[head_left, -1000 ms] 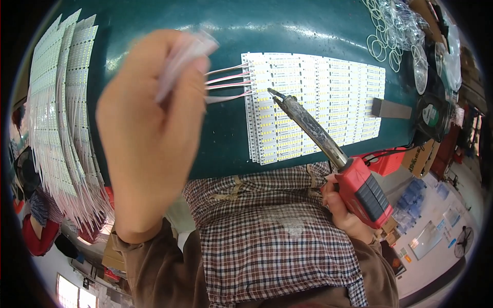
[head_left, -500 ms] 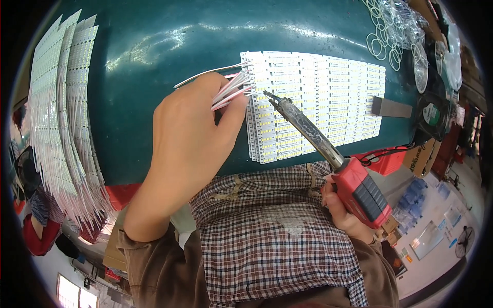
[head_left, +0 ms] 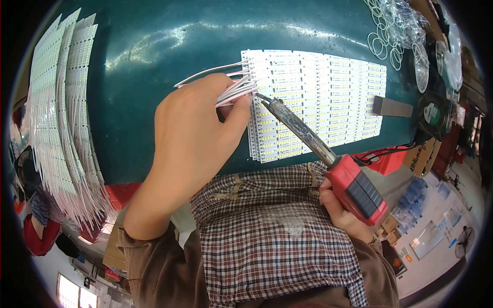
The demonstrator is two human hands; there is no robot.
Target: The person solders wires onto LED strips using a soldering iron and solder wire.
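My left hand (head_left: 192, 123) is closed on a bundle of thin white and red wires (head_left: 237, 91), whose ends lie at the left edge of a stack of white LED strip boards (head_left: 313, 102). In my right hand (head_left: 343, 215) is a soldering iron (head_left: 354, 187) with a red and black handle. Its dark tip sits at the left edge of the boards, right beside the wire ends and my left fingertips. A loose wire (head_left: 205, 70) sticks out to the left above my left hand. A grey metal bar (head_left: 392, 107) rests across the right end of the boards.
Stacked LED boards with wires attached (head_left: 64, 102) hang over the left end of the green table (head_left: 169, 31). White wire loops and clear plastic (head_left: 382, 36) lie at the back right, near a black fan (head_left: 431, 114). Another person's arm (head_left: 38, 231) shows at far left.
The soldering iron's tip has shifted slightly left to the wire ends, and its handle has moved a little left with my right hand. My left fingers have moved slightly right with the wires.
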